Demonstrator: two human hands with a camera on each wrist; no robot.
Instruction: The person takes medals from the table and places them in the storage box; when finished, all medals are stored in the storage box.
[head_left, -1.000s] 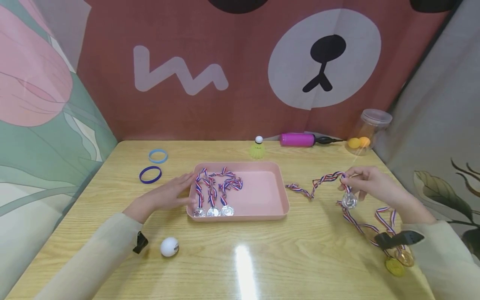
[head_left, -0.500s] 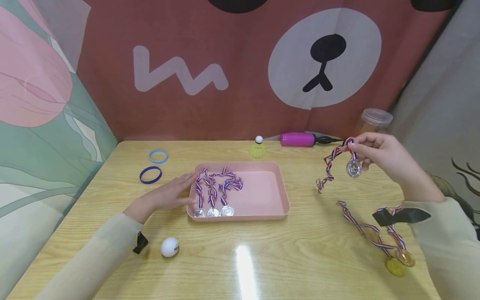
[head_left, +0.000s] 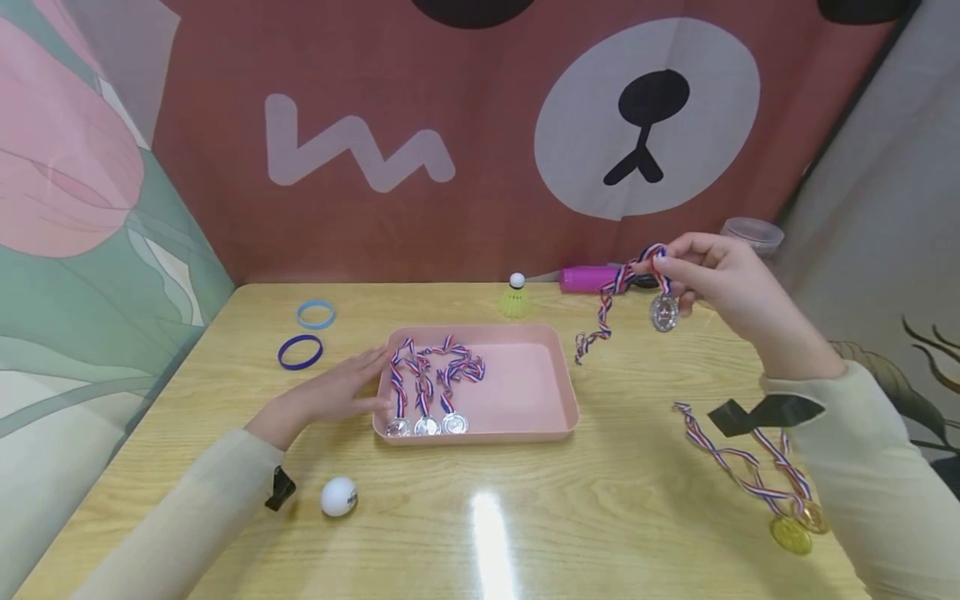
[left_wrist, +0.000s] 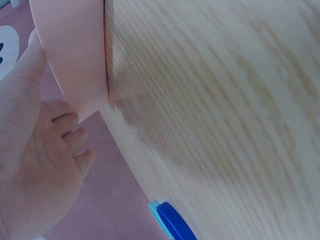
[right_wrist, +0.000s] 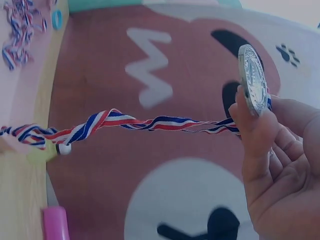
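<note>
My right hand [head_left: 701,271] is raised above the table to the right of the pink tray [head_left: 555,417]. It pinches a silver medal [head_left: 663,312] at the top of its striped ribbon [head_left: 603,312], which hangs down toward the tray's far right corner. In the right wrist view the medal [right_wrist: 252,80] sits at my fingertips [right_wrist: 250,132] with the twisted ribbon [right_wrist: 130,122] trailing away. My left hand [head_left: 337,387] lies flat with straight fingers against the tray's left wall [left_wrist: 75,60]. Three silver medals [head_left: 427,423] with ribbons lie in the tray's left half.
Two gold medals [head_left: 798,525] with ribbons lie at the front right. A white ball [head_left: 338,495] sits near my left forearm. Two blue rings [head_left: 303,333] lie at the left. A shuttlecock [head_left: 515,297], a pink pump [head_left: 592,277] and a clear jar [head_left: 750,233] stand along the back.
My right hand has lifted the silver medal off the table and carried it up and left toward the tray, its ribbon now hanging free. The left hand has stayed put.
</note>
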